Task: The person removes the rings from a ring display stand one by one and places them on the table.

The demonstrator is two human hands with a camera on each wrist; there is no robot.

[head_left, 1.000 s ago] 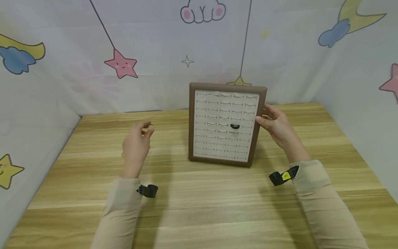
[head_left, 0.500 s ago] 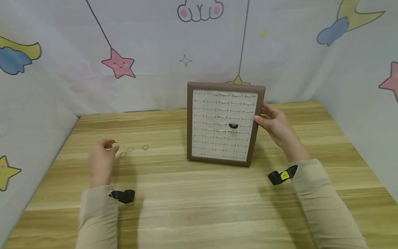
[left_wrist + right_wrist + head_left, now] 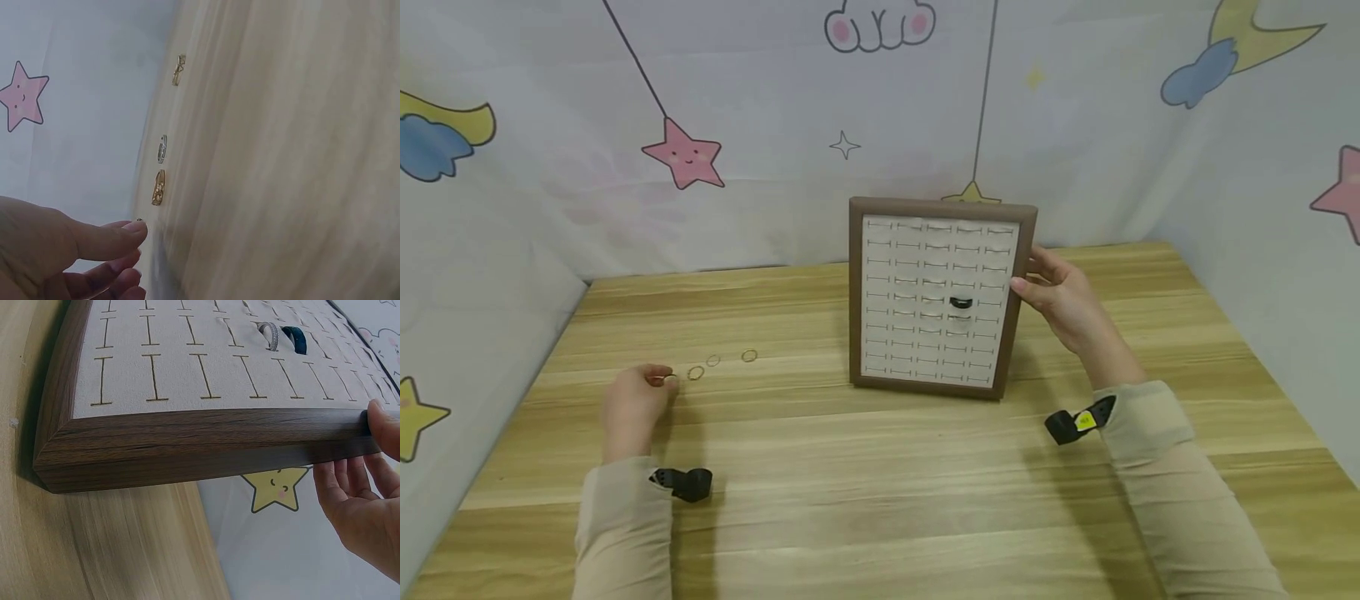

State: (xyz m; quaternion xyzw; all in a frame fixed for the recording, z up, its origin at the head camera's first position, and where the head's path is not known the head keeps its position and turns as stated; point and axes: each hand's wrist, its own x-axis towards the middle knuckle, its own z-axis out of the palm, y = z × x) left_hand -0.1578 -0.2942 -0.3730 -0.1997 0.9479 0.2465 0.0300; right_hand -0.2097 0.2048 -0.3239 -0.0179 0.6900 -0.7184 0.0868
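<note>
Two hands working: left hand [image 3: 634,402] pinching a ring [image 3: 668,380] at nine o'clock, right hand [image 3: 1060,296] gripping the tilted ring board [image 3: 942,302]; three loose rings [image 3: 721,362] lying alongside.

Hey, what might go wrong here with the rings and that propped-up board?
The brown-framed ring display board stands tilted, steadied only by the right hand; if that hand slips, it may topple. The small gold rings lie loose on the wooden table, so the left hand might knock them away.

Bright, even light, soft shadows; the left wrist view is motion-blurred.
</note>
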